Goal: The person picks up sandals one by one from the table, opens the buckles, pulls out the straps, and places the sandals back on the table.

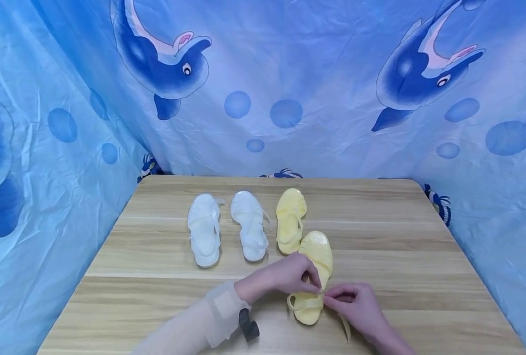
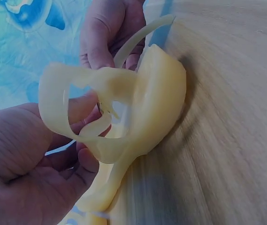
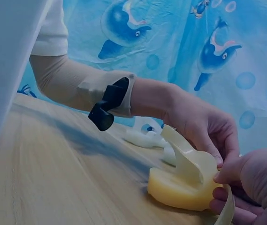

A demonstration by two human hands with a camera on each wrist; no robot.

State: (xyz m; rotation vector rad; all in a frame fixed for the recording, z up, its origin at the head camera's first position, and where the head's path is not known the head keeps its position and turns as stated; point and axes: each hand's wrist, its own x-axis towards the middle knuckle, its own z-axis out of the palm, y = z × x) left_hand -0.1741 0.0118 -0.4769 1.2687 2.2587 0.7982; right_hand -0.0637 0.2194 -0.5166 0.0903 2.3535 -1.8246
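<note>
A yellow sandal [image 1: 317, 247] lies sole down near the table's front, toe pointing away. My left hand [image 1: 293, 273] reaches over it from the left and pinches the ankle strap by its small buckle [image 2: 100, 108]. From the right, my right hand [image 1: 359, 306] pinches the strap at the same spot, thumb and fingertips close to the left ones. The loose strap end [image 1: 346, 329] hangs below the right hand. In the left wrist view the heel strap [image 2: 53, 101] stands up in a loop. Fingers partly hide the buckle.
Another yellow sandal [image 1: 291, 202] lies just behind, its heel close to the handled one. Left of it are two white sandals, one in the middle [image 1: 248, 212] and one farther left [image 1: 204, 222]. A dolphin-print curtain [image 1: 263, 64] surrounds the wooden table [image 1: 152, 296].
</note>
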